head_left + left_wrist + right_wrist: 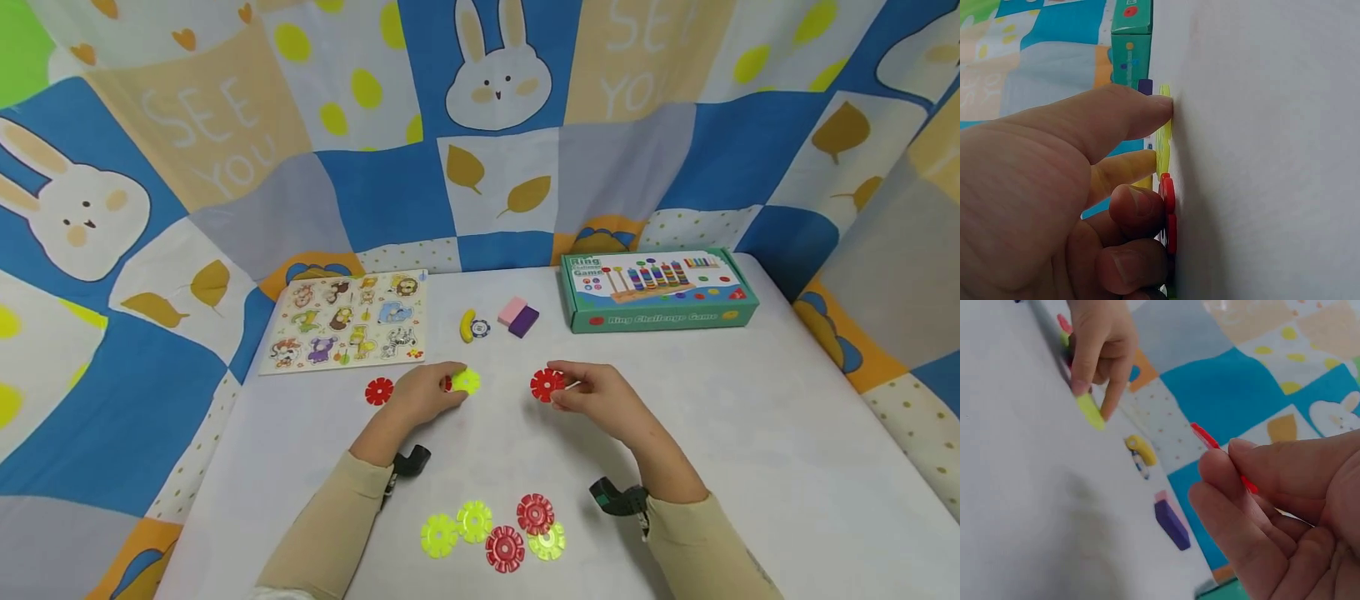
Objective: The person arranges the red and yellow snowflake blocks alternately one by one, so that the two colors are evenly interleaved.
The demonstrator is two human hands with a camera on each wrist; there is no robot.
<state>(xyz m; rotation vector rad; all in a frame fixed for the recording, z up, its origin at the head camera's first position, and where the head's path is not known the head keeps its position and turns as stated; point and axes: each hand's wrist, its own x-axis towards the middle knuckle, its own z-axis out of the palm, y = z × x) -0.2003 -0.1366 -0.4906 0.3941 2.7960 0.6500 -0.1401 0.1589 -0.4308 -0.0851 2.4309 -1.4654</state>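
Note:
My left hand (423, 393) pinches a yellow-green notched plastic disc (468, 382) by its edges, low at the table top. A red disc (1170, 195) shows beside it under the curled fingers, mostly hidden in the head view. Another red disc (378, 391) lies just left of that hand. Between thumb and fingertips, my right hand (603, 402) holds a red notched disc (545, 386), raised off the table. Nearer my body lie yellow-green discs (438, 536) and red discs (505, 548), one red overlapping a yellow-green one.
An animal puzzle board (345, 321) lies at the back left, and a green game box (660, 292) at the back right. Between them are a yellow banana-shaped piece (467, 326), a small round patterned piece (480, 328), a pink block (512, 310) and a purple block (523, 322).

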